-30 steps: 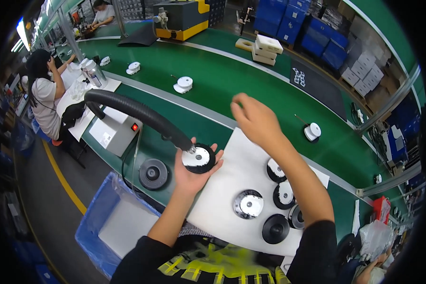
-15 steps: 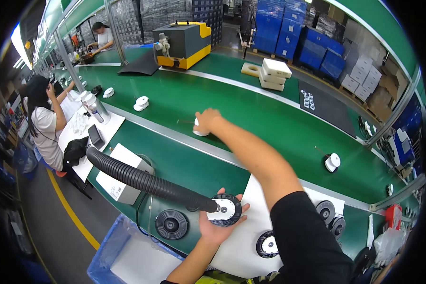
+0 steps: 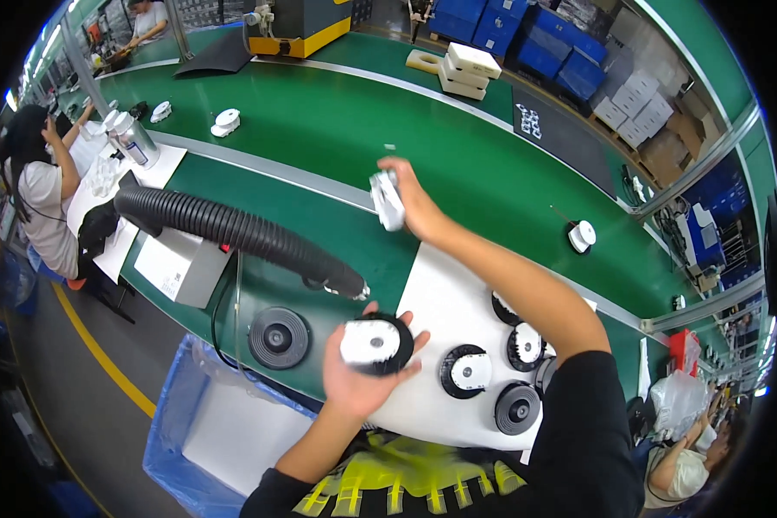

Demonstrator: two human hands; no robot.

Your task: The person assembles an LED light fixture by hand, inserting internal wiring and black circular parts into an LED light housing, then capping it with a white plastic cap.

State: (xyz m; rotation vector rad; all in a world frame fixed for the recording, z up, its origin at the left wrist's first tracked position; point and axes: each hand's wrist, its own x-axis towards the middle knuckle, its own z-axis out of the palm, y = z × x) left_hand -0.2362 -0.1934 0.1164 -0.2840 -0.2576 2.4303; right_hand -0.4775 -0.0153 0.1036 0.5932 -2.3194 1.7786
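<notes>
My left hand (image 3: 347, 385) is palm up with fingers spread, and a round black part with a white cover (image 3: 373, 342) rests on it. Just above the fingertips ends a ribbed black hose (image 3: 233, 228), its metal tip apart from the part. Over the near edge of the green belt, my right hand (image 3: 416, 204) grips a white housing piece (image 3: 388, 200), blurred and tilted on its side. Similar black-and-white round parts (image 3: 467, 371) lie on a white sheet (image 3: 427, 302) to the right. A grey ridged disc (image 3: 279, 337) sits left of my left hand.
Other white pieces (image 3: 226, 123) sit along the green belt (image 3: 319, 121). A grey-white box (image 3: 180, 268) stands under the hose. A blue-lined bin (image 3: 168, 432) is below the bench edge. Co-workers (image 3: 43, 177) sit at left and lower right.
My right hand has lifted the white housing piece off the belt and brought it nearer. My left hand has drawn the round part away from the hose tip. The view has shifted.
</notes>
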